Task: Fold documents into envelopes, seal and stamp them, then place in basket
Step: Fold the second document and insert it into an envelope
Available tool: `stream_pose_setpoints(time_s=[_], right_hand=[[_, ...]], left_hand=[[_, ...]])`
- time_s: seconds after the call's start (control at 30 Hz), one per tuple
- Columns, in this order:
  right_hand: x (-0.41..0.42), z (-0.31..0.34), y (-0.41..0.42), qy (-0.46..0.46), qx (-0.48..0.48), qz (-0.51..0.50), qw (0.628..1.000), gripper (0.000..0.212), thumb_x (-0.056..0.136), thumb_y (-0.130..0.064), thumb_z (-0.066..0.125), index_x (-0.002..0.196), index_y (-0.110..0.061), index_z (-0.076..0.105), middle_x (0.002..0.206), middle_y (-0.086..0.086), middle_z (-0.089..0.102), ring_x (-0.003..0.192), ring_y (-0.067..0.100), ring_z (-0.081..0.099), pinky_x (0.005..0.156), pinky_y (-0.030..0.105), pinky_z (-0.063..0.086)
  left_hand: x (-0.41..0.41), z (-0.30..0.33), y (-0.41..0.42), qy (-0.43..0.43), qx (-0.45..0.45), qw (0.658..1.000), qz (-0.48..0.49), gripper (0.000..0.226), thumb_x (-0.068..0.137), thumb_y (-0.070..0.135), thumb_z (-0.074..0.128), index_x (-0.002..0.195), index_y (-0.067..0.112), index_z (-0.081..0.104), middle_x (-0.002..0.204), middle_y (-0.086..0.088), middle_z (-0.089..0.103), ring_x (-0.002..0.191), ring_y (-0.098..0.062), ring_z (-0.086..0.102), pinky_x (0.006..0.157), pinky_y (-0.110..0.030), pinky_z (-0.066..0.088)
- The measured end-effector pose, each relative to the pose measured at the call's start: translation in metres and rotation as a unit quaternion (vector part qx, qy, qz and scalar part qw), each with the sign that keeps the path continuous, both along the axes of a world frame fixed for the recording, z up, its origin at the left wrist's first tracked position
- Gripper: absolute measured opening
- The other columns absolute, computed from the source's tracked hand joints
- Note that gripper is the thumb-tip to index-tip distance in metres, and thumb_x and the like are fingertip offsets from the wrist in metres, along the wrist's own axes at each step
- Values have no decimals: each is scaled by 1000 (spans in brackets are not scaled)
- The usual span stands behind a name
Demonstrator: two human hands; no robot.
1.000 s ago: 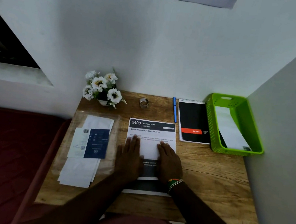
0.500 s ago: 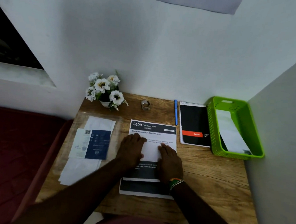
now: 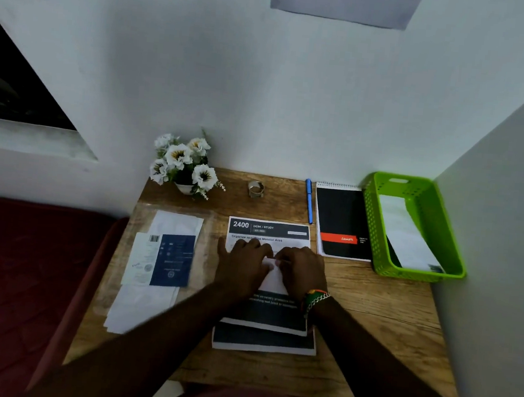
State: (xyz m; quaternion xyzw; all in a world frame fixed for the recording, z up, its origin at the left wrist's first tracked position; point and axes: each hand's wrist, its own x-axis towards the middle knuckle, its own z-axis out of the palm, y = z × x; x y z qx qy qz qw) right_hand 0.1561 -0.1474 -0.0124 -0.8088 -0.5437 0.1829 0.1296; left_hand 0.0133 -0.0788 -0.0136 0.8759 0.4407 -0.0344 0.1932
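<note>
Clearly mid-fold: both hands, left hand [image 3: 242,268] and right hand [image 3: 301,274], fingers curled, pinch the document [image 3: 270,231] at the surface's middle. Risk: sheet beneath slides, crease goes skewed, won't fit the envelopes [image 3: 144,308] near the left edge. Basket [image 3: 376,228] sits at the back right corner.

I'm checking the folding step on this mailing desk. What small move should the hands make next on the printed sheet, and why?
Probably slide both hands outward along the fold to crease it flat. The left hand and right hand sit together on the middle of the document, whose near part appears doubled over, and its lower edges lie uneven. The envelopes lie untouched to the left.
</note>
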Motion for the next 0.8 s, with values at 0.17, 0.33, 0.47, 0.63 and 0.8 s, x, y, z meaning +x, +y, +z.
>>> stream_pose_setpoints(time_s=[0.17, 0.33, 0.47, 0.63, 0.8], right_hand=[[1, 4, 1, 18, 24, 5, 1000, 11, 93, -31, 61, 97, -32, 71, 99, -10, 70, 102, 15, 56, 93, 38, 40], [15, -1, -4, 37, 39, -24, 998, 7, 92, -30, 66, 92, -31, 72, 94, -11, 72, 98, 15, 58, 92, 38, 45], [15, -1, -4, 47, 38, -21, 998, 8, 92, -28, 66, 94, -28, 74, 97, -8, 72, 99, 14, 59, 91, 34, 46], [10, 5, 5, 50, 40, -28, 998, 7, 92, -30, 66, 93, -31, 73, 97, -11, 71, 100, 13, 58, 96, 39, 45], [33, 3, -4, 75, 49, -73, 993, 2, 89, -31, 71, 87, -32, 72, 93, -13, 71, 95, 12, 61, 94, 43, 50]], left_hand=[[0, 7, 8, -16, 28, 999, 20, 10, 98, 40, 52, 102, 36, 61, 113, 11, 62, 115, -17, 54, 113, -56, 17], [-41, 1, 24, -30, 20, 998, 43, 10, 99, 31, 53, 98, 32, 63, 103, 10, 66, 107, -15, 59, 107, -49, 30], [-54, -4, 31, -90, -39, 992, 73, 13, 98, 41, 55, 100, 33, 64, 105, 9, 67, 98, -13, 62, 98, -43, 46], [-34, 7, 24, -116, -9, 992, 46, 12, 96, 37, 61, 101, 31, 70, 104, 9, 69, 97, -11, 61, 92, -35, 47], [-40, 6, 30, -125, -29, 989, 67, 9, 97, 33, 61, 96, 30, 69, 99, 11, 68, 90, -8, 59, 84, -31, 47]])
